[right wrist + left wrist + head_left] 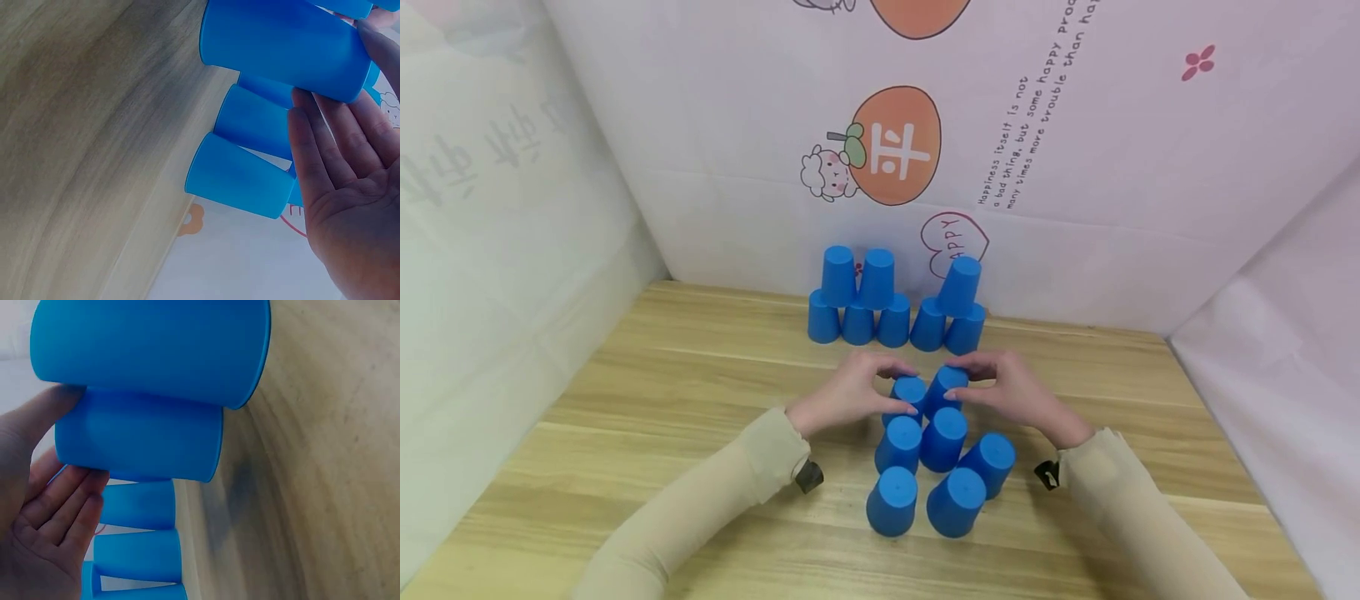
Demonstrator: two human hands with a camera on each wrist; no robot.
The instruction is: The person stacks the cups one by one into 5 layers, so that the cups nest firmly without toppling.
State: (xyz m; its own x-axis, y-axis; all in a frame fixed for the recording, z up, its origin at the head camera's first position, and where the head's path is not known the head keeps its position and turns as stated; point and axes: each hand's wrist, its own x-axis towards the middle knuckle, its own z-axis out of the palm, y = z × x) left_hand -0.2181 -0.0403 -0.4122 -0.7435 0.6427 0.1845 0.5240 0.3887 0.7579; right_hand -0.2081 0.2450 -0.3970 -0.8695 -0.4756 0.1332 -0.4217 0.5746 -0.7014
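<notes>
My left hand (857, 390) holds an upside-down blue cup (910, 390) near its top, thumb on the near side and fingers on the far side. Beside it, another inverted blue cup (951, 382) is gripped the same way by my right hand (1009, 390). In the left wrist view the thumb lies between the held cup (140, 434) and a nearer cup (150, 344). Fingers and thumb span the base end of the right-hand cup (281, 47) in the right wrist view. Whether either held cup touches the table cannot be told.
Several inverted blue cups stand just in front of the hands, including one at left (892, 502) and one at right (992, 458). Behind, cups form a two-level row (857, 325) near the printed backdrop (737, 167). Everything stands on a wooden table (647, 375).
</notes>
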